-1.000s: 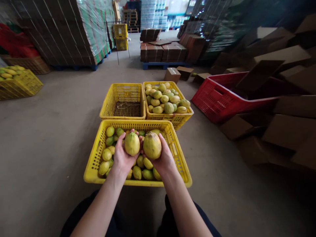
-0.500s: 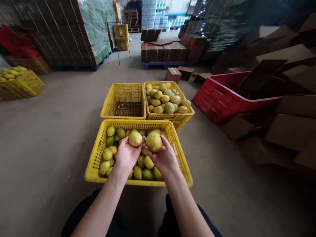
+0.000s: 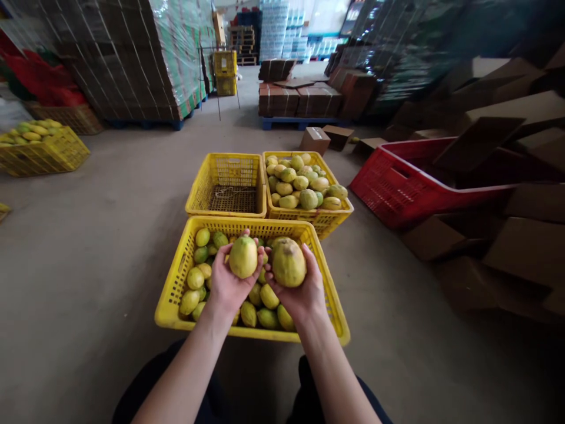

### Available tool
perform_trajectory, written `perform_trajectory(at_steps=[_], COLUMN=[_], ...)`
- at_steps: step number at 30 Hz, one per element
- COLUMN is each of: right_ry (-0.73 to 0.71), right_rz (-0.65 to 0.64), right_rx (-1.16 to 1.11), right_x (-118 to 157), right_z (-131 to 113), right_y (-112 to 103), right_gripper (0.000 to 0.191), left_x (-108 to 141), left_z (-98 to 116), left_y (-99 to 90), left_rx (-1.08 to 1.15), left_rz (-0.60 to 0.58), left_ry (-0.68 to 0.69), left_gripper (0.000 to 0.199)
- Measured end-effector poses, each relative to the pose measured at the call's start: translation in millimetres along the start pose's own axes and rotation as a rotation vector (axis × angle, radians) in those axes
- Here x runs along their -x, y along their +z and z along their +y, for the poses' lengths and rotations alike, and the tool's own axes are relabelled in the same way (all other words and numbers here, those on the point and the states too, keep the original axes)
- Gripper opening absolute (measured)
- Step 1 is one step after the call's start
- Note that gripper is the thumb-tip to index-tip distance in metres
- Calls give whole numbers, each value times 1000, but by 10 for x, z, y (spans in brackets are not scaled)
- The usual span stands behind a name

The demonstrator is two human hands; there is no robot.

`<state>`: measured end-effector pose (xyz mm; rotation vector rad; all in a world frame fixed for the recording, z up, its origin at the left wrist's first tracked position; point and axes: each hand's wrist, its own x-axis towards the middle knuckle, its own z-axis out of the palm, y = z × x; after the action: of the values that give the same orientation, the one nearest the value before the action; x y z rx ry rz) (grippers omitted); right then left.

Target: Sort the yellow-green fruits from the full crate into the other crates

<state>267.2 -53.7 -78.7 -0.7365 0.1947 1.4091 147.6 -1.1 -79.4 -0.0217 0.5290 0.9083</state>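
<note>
My left hand cups a yellow-green fruit from below, its fingers curled round the sides. A larger, rounder yellow fruit with a brownish top rests in my right hand. Both hands are side by side above a wide yellow crate, in which many yellow and green fruits lie. Part of that layer is hidden under my hands.
Behind the wide crate stand a yellow crate with its mesh bottom showing and one heaped with fruit. A red crate and cardboard boxes lie right. Another fruit-filled yellow crate stands left.
Both fruits have been turned in my hands, showing their ends differently, and they look slightly larger and nearer. The whole view has shifted a little, so the surroundings sit lower and further right.
</note>
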Motion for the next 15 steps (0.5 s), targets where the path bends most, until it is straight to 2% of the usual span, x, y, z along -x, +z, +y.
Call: perform_trajectory(at_steps=[3, 6, 11, 15], right_ry=[24, 54, 72, 103], right_rz=[-8, -2, 57, 180], right_rx=[-14, -28, -74, -187], right_x=[-7, -32, -85, -125], right_z=[20, 55, 96, 43], right_y=[-10, -11, 15, -6], right_gripper=[28, 21, 20, 22], left_x=[16, 32, 0, -170], left_z=[-14, -24, -6, -78], left_y=[20, 48, 53, -108], left_rx=[59, 97, 109, 53], left_rz=[62, 108, 139, 222], left_ry=[-32, -37, -9, -14], left_gripper=[13, 10, 19, 26])
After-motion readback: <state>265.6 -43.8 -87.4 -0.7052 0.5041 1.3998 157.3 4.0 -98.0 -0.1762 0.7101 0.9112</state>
